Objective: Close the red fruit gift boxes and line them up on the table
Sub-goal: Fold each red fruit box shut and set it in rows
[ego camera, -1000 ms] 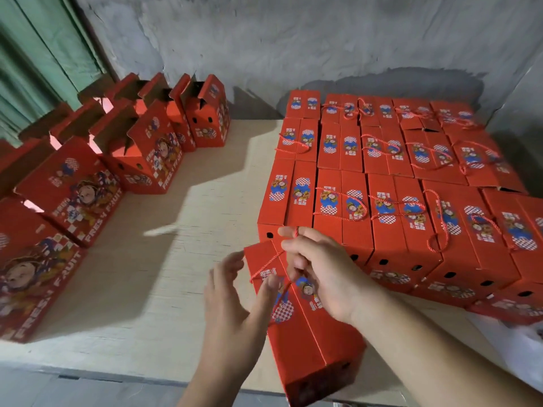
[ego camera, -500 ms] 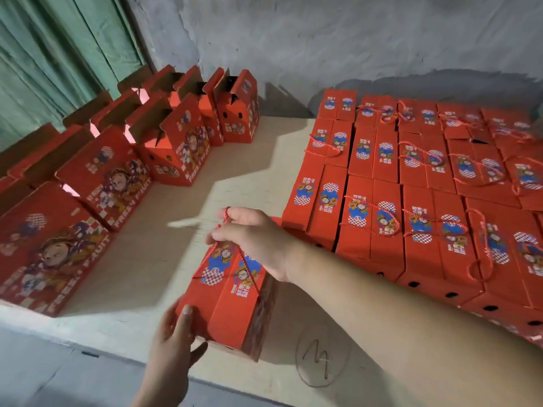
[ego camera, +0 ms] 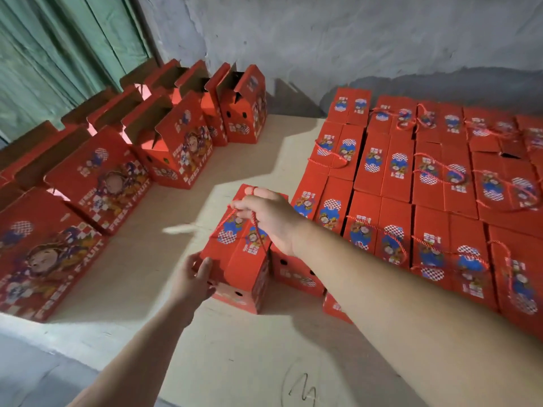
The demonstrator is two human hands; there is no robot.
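box [ego camera: 238,259] now upright on counter [ego camera: 235,356], beside closed block [ego camera: 426,186], tilted before | right hand [ego camera: 270,215] fingers still pinch cord [ego camera: 255,227] | left hand [ego camera: 194,277] fingers grip box's near end

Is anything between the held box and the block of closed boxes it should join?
Nothing visible. The held box, gripped by both hands, already stands right beside the closed boxes; whether they touch is unclear.

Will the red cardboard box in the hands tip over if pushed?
Maybe: the closed red cardboard box stands taller than wide. It is probably light, since the right hand handles it by its thin red string. The left hand steadies its near end.
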